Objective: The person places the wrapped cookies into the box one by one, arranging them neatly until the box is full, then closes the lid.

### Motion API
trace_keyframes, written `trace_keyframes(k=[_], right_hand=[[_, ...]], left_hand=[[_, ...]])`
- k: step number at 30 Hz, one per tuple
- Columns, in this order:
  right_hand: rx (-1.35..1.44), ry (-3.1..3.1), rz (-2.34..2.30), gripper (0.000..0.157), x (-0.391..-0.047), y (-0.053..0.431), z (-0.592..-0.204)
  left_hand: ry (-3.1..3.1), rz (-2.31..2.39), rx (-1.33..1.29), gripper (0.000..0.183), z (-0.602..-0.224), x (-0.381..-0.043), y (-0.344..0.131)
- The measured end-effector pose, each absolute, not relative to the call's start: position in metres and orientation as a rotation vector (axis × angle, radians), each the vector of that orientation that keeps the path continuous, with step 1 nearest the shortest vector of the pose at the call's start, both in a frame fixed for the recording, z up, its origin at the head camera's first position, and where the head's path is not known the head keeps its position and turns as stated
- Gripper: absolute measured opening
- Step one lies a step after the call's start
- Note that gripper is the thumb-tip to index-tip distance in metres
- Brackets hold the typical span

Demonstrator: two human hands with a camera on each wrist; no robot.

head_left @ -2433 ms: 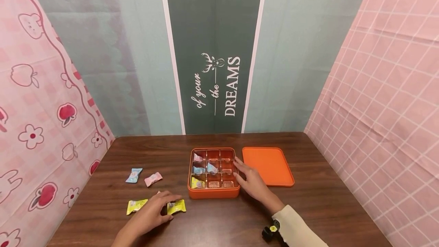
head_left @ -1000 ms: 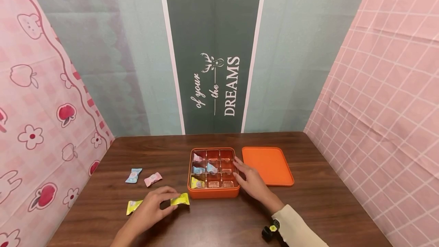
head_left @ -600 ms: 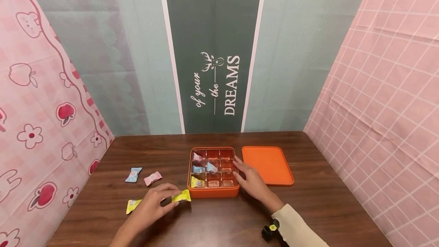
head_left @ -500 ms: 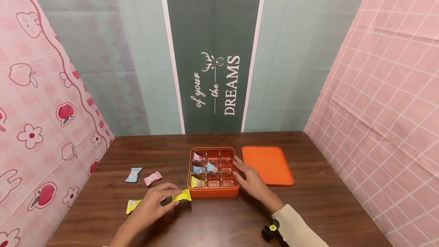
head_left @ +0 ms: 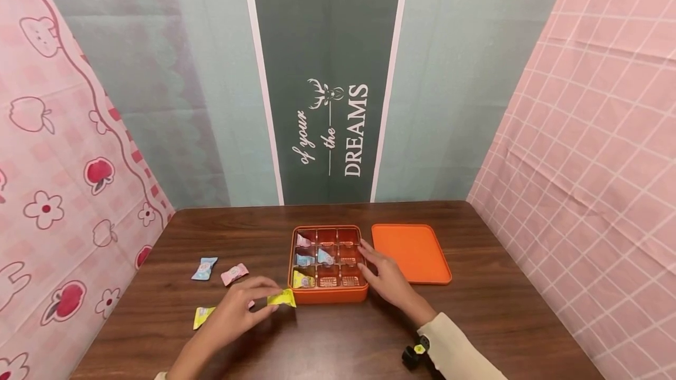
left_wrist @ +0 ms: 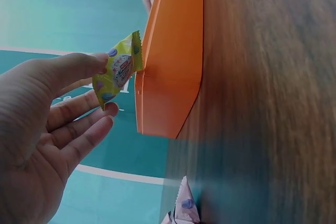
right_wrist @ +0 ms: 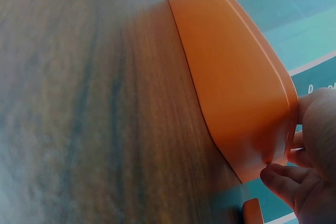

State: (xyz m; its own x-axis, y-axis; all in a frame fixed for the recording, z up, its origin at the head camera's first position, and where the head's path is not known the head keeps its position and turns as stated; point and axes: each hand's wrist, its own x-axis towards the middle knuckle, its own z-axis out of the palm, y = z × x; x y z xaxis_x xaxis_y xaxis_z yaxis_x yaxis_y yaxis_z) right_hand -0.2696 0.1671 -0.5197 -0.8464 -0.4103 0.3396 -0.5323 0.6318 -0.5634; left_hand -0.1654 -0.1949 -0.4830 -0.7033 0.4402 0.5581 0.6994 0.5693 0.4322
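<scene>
My left hand (head_left: pixel 237 309) pinches a yellow wrapped candy (head_left: pixel 282 298) at the front left corner of the orange box (head_left: pixel 330 296). In the left wrist view this candy (left_wrist: pixel 118 72) is up at the box's rim, off the table. Inside the box, a clear divider makes several compartments. A pink candy (head_left: pixel 303 240) lies back left, a blue one (head_left: pixel 304 260) middle left, another blue one (head_left: pixel 325 256) in the centre, and a yellow one (head_left: pixel 303 278) front left. My right hand (head_left: pixel 389 282) rests its fingertips on the box's right rim and outer wall.
The orange lid (head_left: pixel 412 254) lies right of the box. Left on the wooden table are a blue candy (head_left: pixel 204 268), a pink candy (head_left: pixel 235 274) and a yellow candy (head_left: pixel 203 316). Another pink candy (head_left: pixel 250 304) is mostly hidden behind my left hand. Cloth hangs at the back and both sides.
My left hand has taken the yellow candy from the table and carried it right and away from me to the box's corner. My right hand has stayed at the box.
</scene>
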Motion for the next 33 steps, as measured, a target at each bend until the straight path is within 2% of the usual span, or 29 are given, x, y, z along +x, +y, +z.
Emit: trace_keyframes(k=[33], right_hand=[[0.778, -2.67, 1.025, 0.051, -0.269, 0.167, -0.52]], left_hand=[[-2.286, -0.977, -1.016, 0.033, -0.477, -0.177, -0.179]])
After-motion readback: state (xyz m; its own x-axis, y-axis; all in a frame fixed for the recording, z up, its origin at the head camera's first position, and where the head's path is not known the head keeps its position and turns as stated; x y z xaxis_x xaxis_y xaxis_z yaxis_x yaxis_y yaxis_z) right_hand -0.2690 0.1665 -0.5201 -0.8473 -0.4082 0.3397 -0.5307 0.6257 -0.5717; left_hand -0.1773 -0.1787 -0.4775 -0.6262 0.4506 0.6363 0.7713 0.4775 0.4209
